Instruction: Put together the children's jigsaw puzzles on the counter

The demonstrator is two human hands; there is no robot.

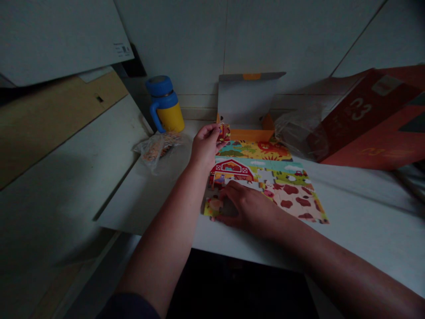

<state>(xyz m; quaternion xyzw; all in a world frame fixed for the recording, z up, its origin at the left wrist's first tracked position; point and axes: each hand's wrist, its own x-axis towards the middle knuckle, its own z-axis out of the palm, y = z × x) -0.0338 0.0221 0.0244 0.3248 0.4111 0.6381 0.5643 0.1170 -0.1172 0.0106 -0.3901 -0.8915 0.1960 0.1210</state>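
A partly assembled jigsaw puzzle (292, 201) lies on the table, showing a red barn, a spotted cow and a field with sheep. Raised by the box's front wall, my left hand (206, 142) pinches a small, mostly red puzzle piece (225, 132). My right hand (247, 206) rests low over the puzzle's left part. Its thumb and fingers are curved about the edges of a yellow-green puzzle piece (212, 206) with a hen-like picture. The right palm and fingers hide part of the puzzle near the barn.
Behind the puzzle stands an open box (247, 134) with its lid up. A blue and yellow mug (168, 106) and a clear bag with brown contents (159, 148) are at the back left. Crumpled clear plastic (299, 133) and a large red box (372, 119) stand right.
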